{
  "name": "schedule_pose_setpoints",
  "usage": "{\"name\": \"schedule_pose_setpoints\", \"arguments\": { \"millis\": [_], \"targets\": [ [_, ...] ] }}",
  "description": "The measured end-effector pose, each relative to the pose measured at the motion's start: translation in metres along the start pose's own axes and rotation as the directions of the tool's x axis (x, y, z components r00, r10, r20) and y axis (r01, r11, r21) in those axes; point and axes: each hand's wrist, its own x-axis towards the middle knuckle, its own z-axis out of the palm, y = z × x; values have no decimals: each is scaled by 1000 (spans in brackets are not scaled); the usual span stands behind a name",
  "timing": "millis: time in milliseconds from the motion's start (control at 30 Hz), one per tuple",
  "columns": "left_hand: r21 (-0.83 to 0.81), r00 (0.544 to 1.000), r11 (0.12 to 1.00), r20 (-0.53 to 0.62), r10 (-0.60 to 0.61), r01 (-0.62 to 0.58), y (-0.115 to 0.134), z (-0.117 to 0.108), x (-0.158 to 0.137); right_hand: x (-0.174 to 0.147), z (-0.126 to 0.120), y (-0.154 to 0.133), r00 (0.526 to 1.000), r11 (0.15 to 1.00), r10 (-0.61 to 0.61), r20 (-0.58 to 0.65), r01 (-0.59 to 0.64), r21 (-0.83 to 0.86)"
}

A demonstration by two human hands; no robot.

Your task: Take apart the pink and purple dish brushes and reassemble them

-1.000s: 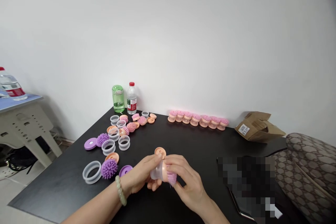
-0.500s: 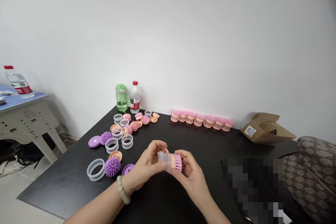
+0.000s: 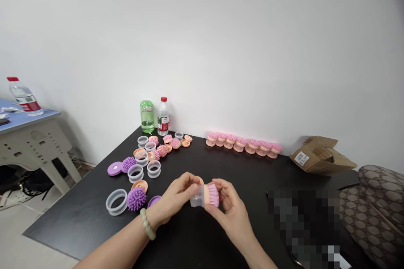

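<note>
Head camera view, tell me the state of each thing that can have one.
Pink brush head: sideways in right hand
Clear ring: held in left hand
Pink brush row: bristles up
Green bottle: upright, partly filled
Neighbouring bottle: upright, capped
Far-left bottle: capped
Brown package: crumpled

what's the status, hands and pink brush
Left hand at clear ring. Right hand gripping pink brush. Ring against brush. Purple brush lies left, apparently out of the way.

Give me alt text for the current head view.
A left hand and right hand hold a clear ring against a pink brush above a black table. Behind, seven pink brushes line the white wall; loose rings and brush parts lie left, a brown box right.
</note>
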Motion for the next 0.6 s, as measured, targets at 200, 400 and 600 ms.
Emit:
{"name": "schedule_pose_setpoints", "arguments": {
  "millis": [200, 400, 600],
  "targets": [
    [3, 999, 1000, 43, 7, -7, -2, 2, 1, 0, -3, 2, 1000, 1000, -9, 15, 9, -21],
    [499, 943, 811, 45, 328, -306, -12, -1, 2, 1, 2, 3, 997, 996, 79, 7, -79, 32],
    [711, 877, 552, 197, 437, -435, -24, 6, 0, -3, 7, 5, 982, 982, 183, 43, -180, -55]
  ]
}}
